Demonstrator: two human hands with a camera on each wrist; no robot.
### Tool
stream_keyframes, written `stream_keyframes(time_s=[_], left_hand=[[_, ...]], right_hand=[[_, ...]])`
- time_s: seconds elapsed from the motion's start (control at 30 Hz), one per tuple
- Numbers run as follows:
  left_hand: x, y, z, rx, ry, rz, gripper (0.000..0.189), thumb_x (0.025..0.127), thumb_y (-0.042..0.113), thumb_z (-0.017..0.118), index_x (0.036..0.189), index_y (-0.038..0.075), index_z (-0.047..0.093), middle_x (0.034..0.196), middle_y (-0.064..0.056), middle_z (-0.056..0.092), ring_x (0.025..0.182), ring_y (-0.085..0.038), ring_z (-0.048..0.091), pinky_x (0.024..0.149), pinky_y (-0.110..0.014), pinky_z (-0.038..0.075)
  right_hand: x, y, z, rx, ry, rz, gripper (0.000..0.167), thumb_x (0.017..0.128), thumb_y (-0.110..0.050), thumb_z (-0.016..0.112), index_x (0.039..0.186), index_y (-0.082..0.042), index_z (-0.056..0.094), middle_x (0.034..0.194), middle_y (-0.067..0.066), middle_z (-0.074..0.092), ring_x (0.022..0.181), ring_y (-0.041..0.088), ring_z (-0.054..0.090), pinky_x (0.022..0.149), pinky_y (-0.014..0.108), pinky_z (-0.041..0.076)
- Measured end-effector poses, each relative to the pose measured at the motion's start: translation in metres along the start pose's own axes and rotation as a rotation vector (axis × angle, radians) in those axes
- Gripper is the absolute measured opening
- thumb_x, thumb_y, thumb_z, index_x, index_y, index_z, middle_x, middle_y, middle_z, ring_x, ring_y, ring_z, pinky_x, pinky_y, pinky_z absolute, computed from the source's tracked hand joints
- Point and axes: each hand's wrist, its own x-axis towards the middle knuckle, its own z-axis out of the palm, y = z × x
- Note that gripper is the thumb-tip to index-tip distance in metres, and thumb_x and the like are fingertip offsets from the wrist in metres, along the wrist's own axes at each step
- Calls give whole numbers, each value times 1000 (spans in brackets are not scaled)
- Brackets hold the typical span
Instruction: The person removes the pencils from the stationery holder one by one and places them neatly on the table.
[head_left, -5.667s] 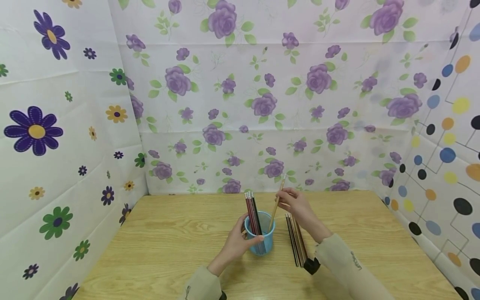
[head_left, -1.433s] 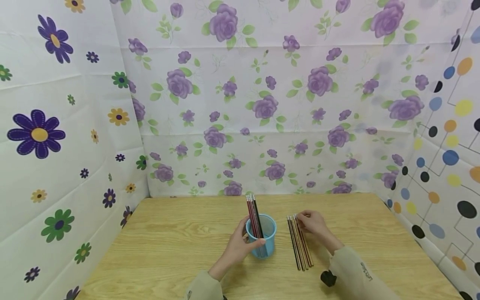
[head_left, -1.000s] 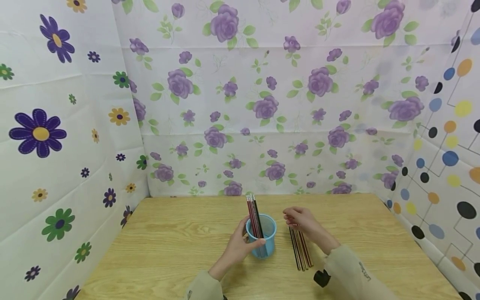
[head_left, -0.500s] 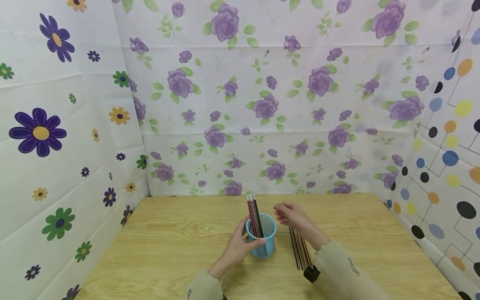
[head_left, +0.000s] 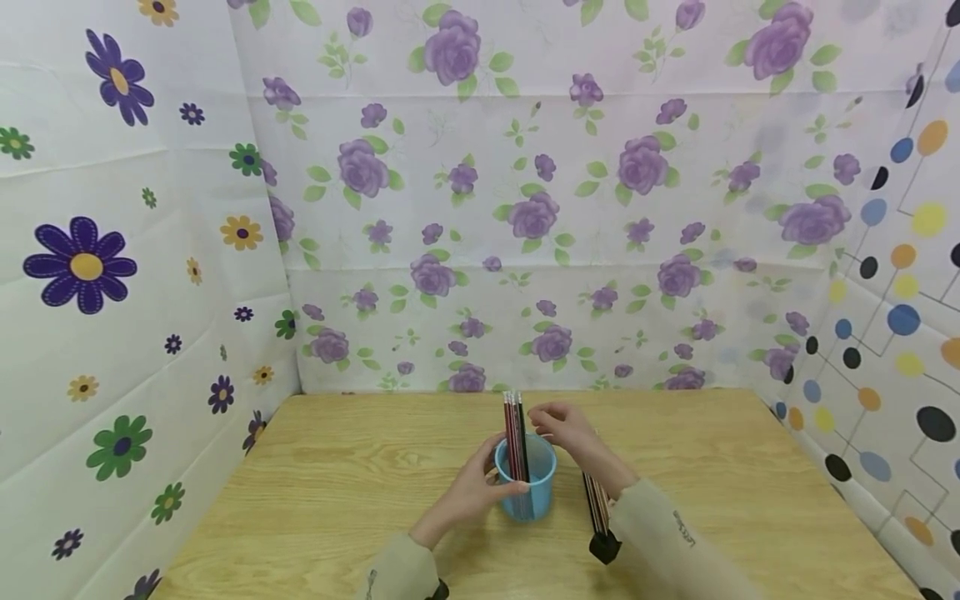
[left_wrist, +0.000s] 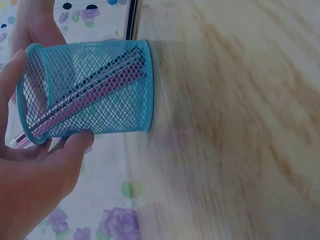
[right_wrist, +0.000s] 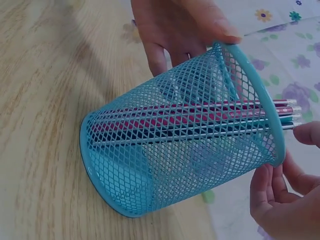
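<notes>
My left hand (head_left: pixel 474 490) grips a light blue mesh pencil cup (head_left: pixel 542 487), thumb on the near side. It stands upright on the table. Several pencils (head_left: pixel 516 433), dark red and black with silvery ends up, lean inside it. My right hand (head_left: pixel 566 427) is at the cup's far right rim, fingers loosely bent and holding nothing that I can see. In the right wrist view, the right thumb (right_wrist: pixel 307 134) is close beside the end of the dark pencil; whether it touches is unclear. A row of pencils (head_left: pixel 596 500) lies right of the cup, partly hidden by the right forearm.
The wooden table (head_left: pixel 360 467) is bounded by a flowered cloth (head_left: pixel 480 208) behind, a daisy-print cloth (head_left: pixel 165 250) on the left and a dotted cloth (head_left: pixel 885 350) on the right. A black wrist device (head_left: pixel 604 547) sits under the right sleeve, over the pencil row.
A tan pencil was in my right hand at first; later it touched the row on the table. Since then that hand has moved left to the cup. The cup's pencils now stand slightly more upright.
</notes>
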Motion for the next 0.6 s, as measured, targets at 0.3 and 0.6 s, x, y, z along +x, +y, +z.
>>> stream_keyframes(time_s=[0.3, 0.6], left_hand=[[1, -1, -6, -32, -75, 18, 89, 91, 19, 69, 157, 19, 8, 157, -22, 25, 144, -40, 28, 115, -58, 27], [-1, -5, 1, -42, -8, 92, 93, 83, 24, 78, 154, 10, 19, 154, -19, 32, 142, -38, 31, 117, -56, 26]], right_hand=[[-4, 2, 3, -87, -17, -26, 39, 91, -39, 65, 118, -11, 67, 119, 7, 66, 111, 21, 59, 95, 43, 50], [-7, -1, 3, -32, 21, -24, 37, 92, -33, 65, 117, -5, 65, 116, 10, 66, 101, 18, 62, 95, 42, 52]])
